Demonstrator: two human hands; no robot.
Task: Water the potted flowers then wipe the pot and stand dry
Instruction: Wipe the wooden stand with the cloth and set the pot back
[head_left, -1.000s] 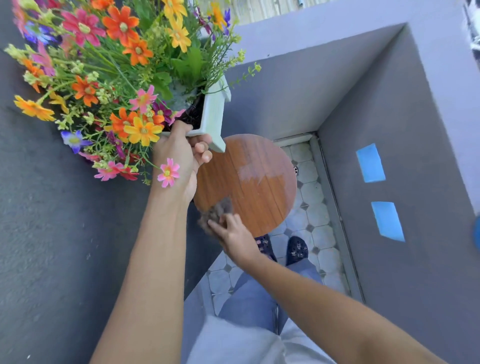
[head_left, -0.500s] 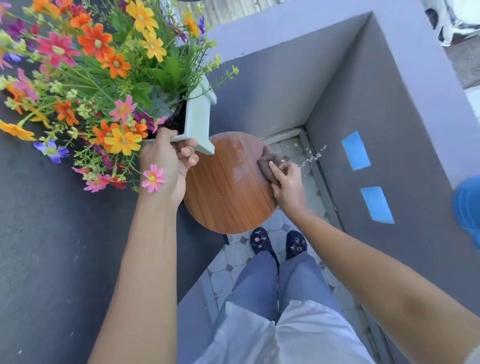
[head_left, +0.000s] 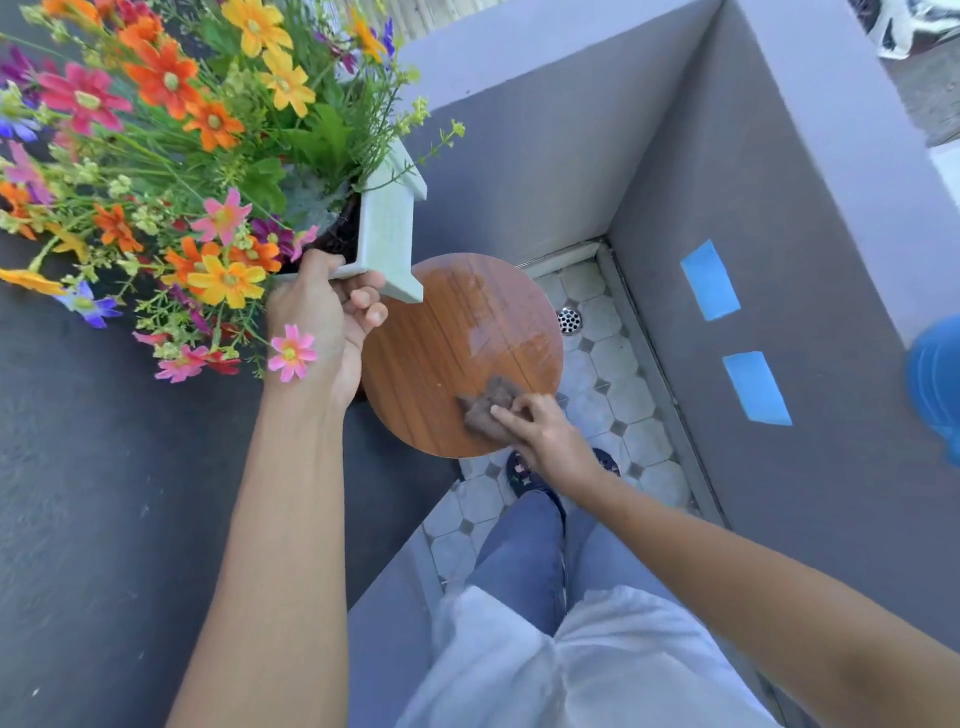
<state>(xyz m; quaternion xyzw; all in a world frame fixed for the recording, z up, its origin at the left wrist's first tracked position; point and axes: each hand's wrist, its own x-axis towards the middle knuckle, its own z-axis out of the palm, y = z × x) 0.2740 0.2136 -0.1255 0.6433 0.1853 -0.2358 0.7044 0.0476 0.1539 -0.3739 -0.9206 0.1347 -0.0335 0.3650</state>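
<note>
My left hand (head_left: 327, 322) grips the near rim of the square white pot (head_left: 387, 228), holding it lifted and tilted above the left side of the stand. Orange, yellow, pink and purple flowers (head_left: 171, 156) spill out of the pot to the left. The round wooden stand top (head_left: 447, 332) lies below, with a wet sheen on its right half. My right hand (head_left: 540, 431) presses a brown cloth (head_left: 485, 402) flat on the stand's near right edge.
Grey walls close in on the left, back and right. Two blue tape patches (head_left: 709, 280) mark the right wall. A blue container (head_left: 935, 374) shows at the right edge. A floor drain (head_left: 570, 319) sits in the tiled floor behind the stand. My feet stand below it.
My right hand has slid the cloth from the stand's far right edge back to its near right edge. The left hand keeps the pot lifted.
</note>
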